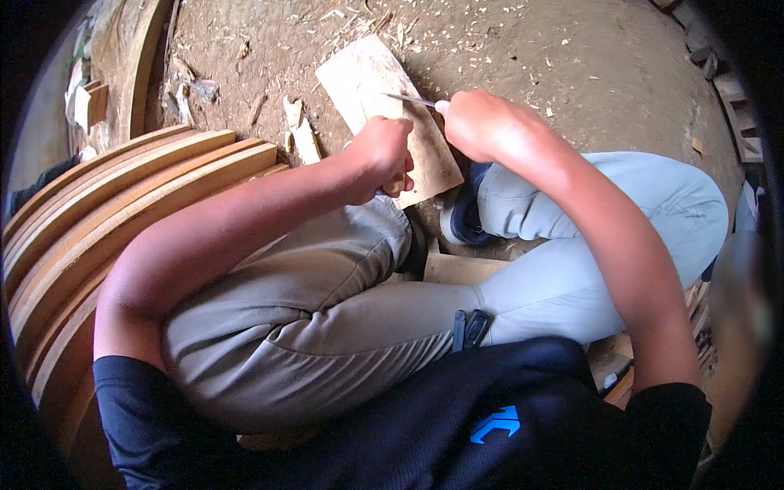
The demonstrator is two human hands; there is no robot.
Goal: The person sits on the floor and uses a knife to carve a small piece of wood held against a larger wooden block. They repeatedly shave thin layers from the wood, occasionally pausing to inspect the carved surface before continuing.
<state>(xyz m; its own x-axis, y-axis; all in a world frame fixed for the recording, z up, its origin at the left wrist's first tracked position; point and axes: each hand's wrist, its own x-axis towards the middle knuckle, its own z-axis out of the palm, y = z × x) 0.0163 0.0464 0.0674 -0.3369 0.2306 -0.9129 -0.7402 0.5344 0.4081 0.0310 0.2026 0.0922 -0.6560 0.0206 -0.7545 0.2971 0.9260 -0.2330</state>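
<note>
A pale, flat wooden board [363, 73] lies slanted on the ground in front of me. My right hand [486, 126] is closed round the handle of a knife [411, 100], whose thin blade points left across the board. The handle itself is hidden by my fingers. Over the board's left edge, below the blade, my left hand [382, 159] is closed in a fist. What it grips, if anything, is hidden by the fingers.
Long sawn planks [196, 171] are stacked at my left. Wood shavings and a split wood scrap [305, 139] litter the earthen floor [563, 49]. My bent legs [327, 335] lie between me and the board, with a dark shoe [469, 212] beside its near end.
</note>
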